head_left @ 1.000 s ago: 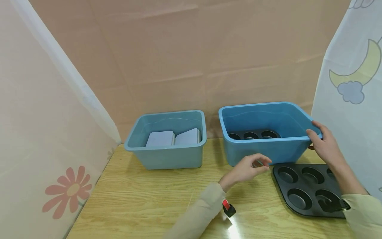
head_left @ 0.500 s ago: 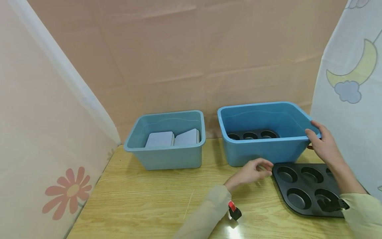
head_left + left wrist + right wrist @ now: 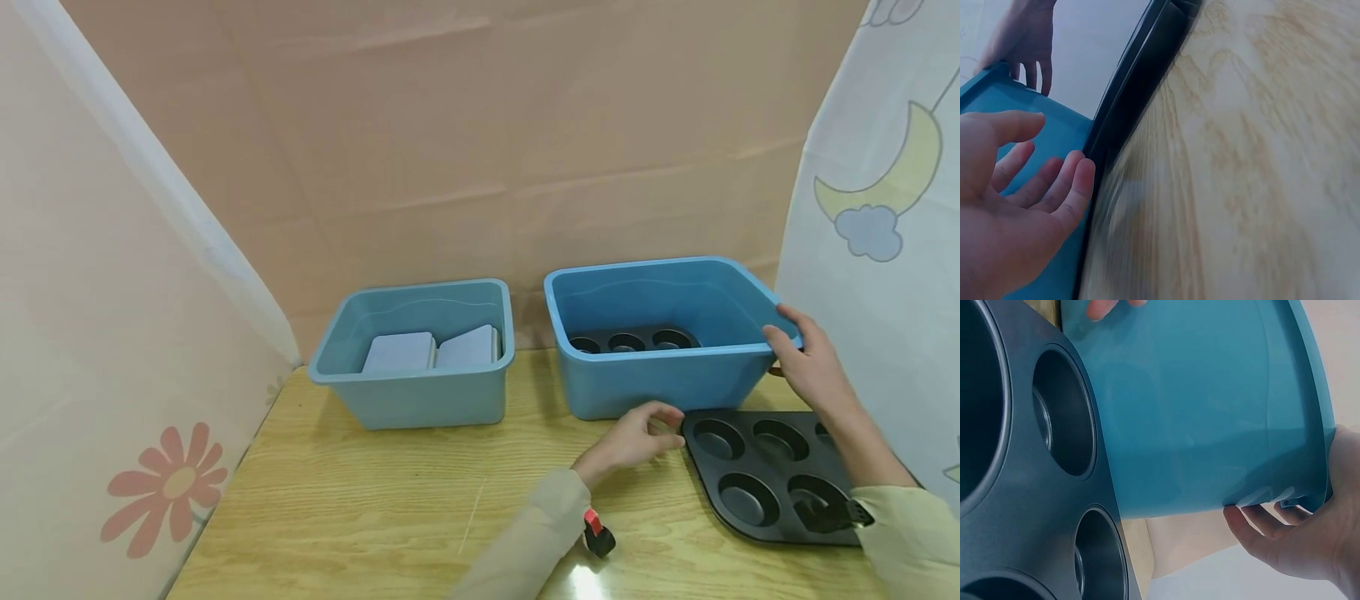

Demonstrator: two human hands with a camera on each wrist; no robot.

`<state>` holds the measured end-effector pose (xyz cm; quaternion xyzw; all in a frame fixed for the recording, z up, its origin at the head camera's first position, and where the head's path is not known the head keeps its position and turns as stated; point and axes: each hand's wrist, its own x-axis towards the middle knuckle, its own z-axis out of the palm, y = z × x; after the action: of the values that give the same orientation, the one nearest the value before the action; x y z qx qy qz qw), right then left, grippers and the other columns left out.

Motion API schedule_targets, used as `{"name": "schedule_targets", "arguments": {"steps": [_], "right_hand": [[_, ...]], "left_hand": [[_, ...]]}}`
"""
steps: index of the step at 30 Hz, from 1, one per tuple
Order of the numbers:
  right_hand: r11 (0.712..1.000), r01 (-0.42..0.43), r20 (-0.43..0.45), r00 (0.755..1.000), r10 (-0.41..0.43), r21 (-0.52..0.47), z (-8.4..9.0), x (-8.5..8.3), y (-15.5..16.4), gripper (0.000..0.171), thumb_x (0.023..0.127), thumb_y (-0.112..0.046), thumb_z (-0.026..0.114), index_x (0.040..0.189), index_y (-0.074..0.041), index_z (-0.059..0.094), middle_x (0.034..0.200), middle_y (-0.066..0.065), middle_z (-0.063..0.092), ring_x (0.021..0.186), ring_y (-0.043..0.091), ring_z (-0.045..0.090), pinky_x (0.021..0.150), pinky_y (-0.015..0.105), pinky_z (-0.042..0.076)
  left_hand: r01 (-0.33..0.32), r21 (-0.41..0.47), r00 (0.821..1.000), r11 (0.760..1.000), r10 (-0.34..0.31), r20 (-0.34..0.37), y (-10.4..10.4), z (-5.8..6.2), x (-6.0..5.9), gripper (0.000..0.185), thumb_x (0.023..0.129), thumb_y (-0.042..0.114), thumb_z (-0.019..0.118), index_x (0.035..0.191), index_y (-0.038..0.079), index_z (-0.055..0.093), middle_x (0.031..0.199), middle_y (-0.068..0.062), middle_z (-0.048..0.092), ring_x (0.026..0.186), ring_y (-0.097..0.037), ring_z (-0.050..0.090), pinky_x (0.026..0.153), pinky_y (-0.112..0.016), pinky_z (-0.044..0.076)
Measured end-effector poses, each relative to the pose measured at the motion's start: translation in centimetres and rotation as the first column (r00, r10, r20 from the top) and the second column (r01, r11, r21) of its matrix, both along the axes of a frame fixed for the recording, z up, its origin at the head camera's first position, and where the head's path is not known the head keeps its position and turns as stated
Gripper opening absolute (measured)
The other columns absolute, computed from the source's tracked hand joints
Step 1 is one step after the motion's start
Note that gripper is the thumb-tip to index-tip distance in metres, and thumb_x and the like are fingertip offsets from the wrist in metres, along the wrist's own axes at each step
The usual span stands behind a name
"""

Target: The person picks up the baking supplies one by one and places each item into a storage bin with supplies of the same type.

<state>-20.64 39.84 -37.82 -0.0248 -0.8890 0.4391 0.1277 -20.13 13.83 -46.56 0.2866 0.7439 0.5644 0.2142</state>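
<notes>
Right hand [image 3: 806, 367]: fingers curled over the right rim corner of the blue bin [image 3: 660, 392], gripping it.
Left hand [image 3: 630, 437]: fingers loosely spread, holding nothing, at the left edge of the muffin tray [image 3: 765, 475].
Muffin tray: flat on the table [image 3: 375, 500], just in front of the bin.
Bin contents: a second dark tray [image 3: 637, 340].

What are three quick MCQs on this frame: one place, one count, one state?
1. Where does the muffin tray on the table lie?
A. in front of the right blue bin
B. inside the left bin
C. on the curtain

2. How many blue bins?
A. one
B. two
C. three

3. What is the right hand doing?
A. hanging idle
B. gripping the right bin's rim
C. holding a cup

Key: 1 A, tray lies before that bin; 2 B, two stand side by side; 3 B, fingers curl under the rim.
</notes>
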Motion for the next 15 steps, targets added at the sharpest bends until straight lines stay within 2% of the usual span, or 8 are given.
{"name": "schedule_targets", "arguments": {"steps": [3,10,15], "right_hand": [[1.000,0.004,0.004,1.000,-0.004,-0.004,0.0,0.0,0.0,0.064,0.101,-0.035,0.032,0.151,-0.006,0.004,0.152,0.030,0.004,0.115,0.057,0.035,0.063,0.042,0.055],[1.000,0.013,0.002,1.000,-0.013,-0.018,0.0,0.1,-0.1,0.064,0.100,-0.036,0.033,0.151,-0.008,0.006,0.151,0.030,0.006,0.114,0.055,0.035,0.059,0.026,0.053],[1.000,0.014,0.001,1.000,-0.014,-0.020,0.1,0.1,-0.2,0.063,0.100,-0.037,0.034,0.152,-0.011,0.007,0.152,0.028,0.006,0.114,0.053,0.035,0.060,0.021,0.051]], "left_hand": [[-0.015,0.003,1.000,1.000,0.015,0.013,0.2,-0.1,0.0,0.036,0.089,0.017,0.064,0.124,0.015,0.056,0.115,0.006,0.058,0.073,-0.004,0.058,0.061,-0.027,0.053],[-0.036,-0.013,0.999,0.999,0.036,0.019,0.8,-1.0,-0.4,0.039,0.087,0.017,0.067,0.124,0.017,0.055,0.116,0.006,0.057,0.079,0.001,0.056,0.062,-0.022,0.051],[-0.050,-0.028,0.999,0.998,0.051,0.017,1.4,-1.5,-0.7,0.043,0.085,0.018,0.070,0.125,0.018,0.055,0.117,0.007,0.056,0.081,0.001,0.056,0.061,-0.022,0.051]]}}
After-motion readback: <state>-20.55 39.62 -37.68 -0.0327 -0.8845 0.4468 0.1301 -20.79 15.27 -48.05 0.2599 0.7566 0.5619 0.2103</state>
